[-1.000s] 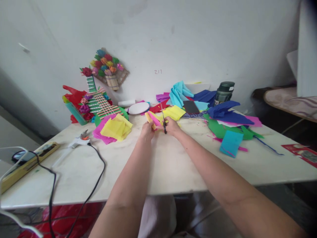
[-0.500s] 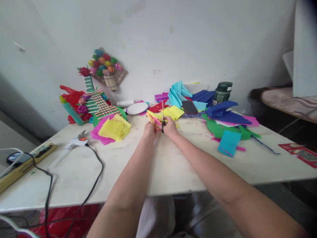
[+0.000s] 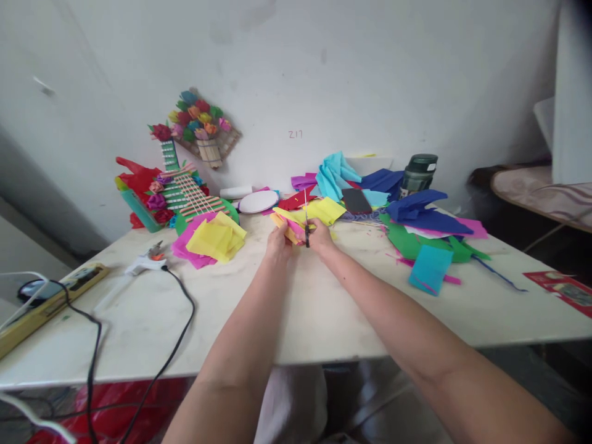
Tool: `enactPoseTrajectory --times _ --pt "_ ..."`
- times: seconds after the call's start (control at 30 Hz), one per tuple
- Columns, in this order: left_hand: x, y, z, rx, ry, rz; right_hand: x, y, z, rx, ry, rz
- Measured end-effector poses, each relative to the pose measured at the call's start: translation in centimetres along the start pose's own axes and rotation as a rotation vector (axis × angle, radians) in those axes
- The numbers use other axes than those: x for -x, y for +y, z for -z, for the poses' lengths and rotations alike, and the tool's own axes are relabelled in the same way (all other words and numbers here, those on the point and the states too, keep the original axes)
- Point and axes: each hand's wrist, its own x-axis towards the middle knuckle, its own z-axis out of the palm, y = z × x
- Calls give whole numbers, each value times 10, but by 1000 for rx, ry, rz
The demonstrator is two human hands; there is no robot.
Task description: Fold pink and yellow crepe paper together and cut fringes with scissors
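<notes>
Between the fingers of my left hand (image 3: 279, 242) is a small stack of yellow and pink crepe paper (image 3: 294, 226), held just above the table. My right hand (image 3: 320, 237) is closed round the handles of a pair of scissors (image 3: 306, 213), whose blades point up and away, close against the paper's right side. Whether the blades are on the paper or beside it I cannot tell. Behind my hands lies more yellow crepe paper (image 3: 326, 211).
Yellow sheets (image 3: 217, 237) on pink ones lie left, near a glue gun (image 3: 147, 262) with a black cord. A paper-flower guitar (image 3: 185, 191) leans on the wall. Rightward are blue paper (image 3: 425, 213), a dark phone (image 3: 356, 201), a green bottle (image 3: 419, 172) and a turquoise piece (image 3: 431, 269).
The paper in my left hand has tilted slightly, with more pink showing, and the scissors have shifted a little against it. The whole view has moved slightly.
</notes>
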Motion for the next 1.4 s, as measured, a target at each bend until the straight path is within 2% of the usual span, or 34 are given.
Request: enactPoseTrajectory --times 0.1,0.3,0.5,0.67,0.97,1.2,1.4 --pt "-1 0 2 -1 -35 -26 3 -4 -1 -107 56 -51" --pt "-2 -1 6 -72 -43 -177 14 -19 0 -206 -2 -135" --pt "-9 5 15 -156 -27 -259 15 -27 7 -135 -47 -136" --pt "-13 11 21 -225 -27 -309 11 -24 17 -40 -140 -131" --pt "-9 18 24 -210 -36 -229 12 -24 46 2 -558 -78" --pt "-5 22 24 -175 -70 -170 7 -22 60 14 -658 -76" --pt "-7 22 26 -224 -56 -159 7 -24 66 29 -708 -142"
